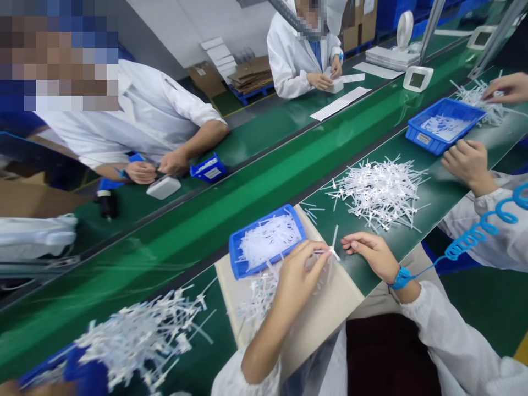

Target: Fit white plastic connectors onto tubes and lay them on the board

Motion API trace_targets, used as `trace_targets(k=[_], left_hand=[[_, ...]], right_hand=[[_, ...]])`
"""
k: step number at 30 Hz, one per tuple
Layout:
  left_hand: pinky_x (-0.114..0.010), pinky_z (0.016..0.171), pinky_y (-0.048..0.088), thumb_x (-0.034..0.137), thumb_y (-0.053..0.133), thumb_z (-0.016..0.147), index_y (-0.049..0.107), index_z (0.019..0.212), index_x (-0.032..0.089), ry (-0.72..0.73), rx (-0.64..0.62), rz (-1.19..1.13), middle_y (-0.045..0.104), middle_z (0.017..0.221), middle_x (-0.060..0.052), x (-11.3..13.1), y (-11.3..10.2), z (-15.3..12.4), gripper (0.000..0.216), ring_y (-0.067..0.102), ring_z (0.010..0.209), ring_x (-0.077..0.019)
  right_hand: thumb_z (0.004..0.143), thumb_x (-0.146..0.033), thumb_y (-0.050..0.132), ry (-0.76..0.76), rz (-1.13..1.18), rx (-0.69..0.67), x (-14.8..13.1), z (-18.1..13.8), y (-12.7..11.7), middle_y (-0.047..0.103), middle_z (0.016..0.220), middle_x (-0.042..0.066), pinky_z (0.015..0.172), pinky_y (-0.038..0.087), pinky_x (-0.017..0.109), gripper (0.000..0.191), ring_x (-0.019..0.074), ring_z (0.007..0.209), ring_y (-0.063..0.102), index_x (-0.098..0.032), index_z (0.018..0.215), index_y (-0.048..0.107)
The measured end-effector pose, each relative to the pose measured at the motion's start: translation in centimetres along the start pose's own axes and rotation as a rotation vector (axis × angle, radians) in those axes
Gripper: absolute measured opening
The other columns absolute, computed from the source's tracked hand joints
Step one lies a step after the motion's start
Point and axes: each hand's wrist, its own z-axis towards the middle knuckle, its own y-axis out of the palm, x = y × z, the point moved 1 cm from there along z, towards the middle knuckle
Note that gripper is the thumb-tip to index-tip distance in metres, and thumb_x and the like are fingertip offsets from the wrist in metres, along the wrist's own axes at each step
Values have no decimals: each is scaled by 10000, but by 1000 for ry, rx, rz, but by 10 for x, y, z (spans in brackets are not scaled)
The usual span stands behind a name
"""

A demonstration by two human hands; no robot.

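Note:
My left hand (297, 275) pinches a thin white plastic stick part (333, 245) between thumb and fingers, over a beige board (330, 313). My right hand (371, 254) lies beside it, fingers curled, its fingertips at the same part. A blue wrist strap (400, 278) with a coiled cord sits on my right wrist. A blue tray (237, 258) full of white parts stands just beyond my left hand. A loose pile of white stick parts (379, 190) lies on the green table beyond my right hand.
Another heap of white parts (140, 335) lies at the lower left. A co-worker's hands (468, 162) rest at the right near a second blue tray (443, 124). Two people in white coats work across the green conveyor belt (247, 198); a small blue bin (208, 168) stands there.

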Motion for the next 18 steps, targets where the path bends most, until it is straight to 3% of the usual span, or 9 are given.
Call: trace_targets(k=[4, 7, 12, 18], left_hand=[[-336, 879, 555, 388, 625, 1045, 757, 1029, 248, -28, -20, 217, 814, 1061, -44, -1, -47, -1, 193, 761, 988, -252], [-320, 763, 522, 391, 617, 1020, 752, 963, 267, -90, -107, 388, 819, 975, -27, -8, -71, -7, 193, 763, 882, -258], [-308, 661, 456, 296, 602, 979, 764, 949, 287, -201, -283, 573, 817, 938, -23, -15, -84, -15, 165, 765, 854, -266], [-348, 757, 505, 319, 663, 980, 774, 1077, 268, -172, -267, 687, 772, 1027, -61, -14, -91, -17, 156, 733, 935, -295]], right_hand=[[976, -508, 796, -15, -53, 0, -5, 0, 1, 849, 1089, 92, 890, 643, 397, 314, 220, 917, 778, -228, 1101, 861], [976, -500, 791, -15, -69, -13, -8, 0, 2, 847, 1026, 81, 867, 638, 380, 305, 213, 893, 770, -217, 1065, 863], [987, -497, 772, -15, -111, -32, -10, -1, 1, 837, 969, 76, 849, 629, 383, 312, 212, 865, 755, -205, 1053, 860], [988, -494, 770, -7, -106, -17, -9, -1, 1, 840, 983, 77, 857, 625, 385, 304, 212, 869, 754, -210, 1055, 853]])
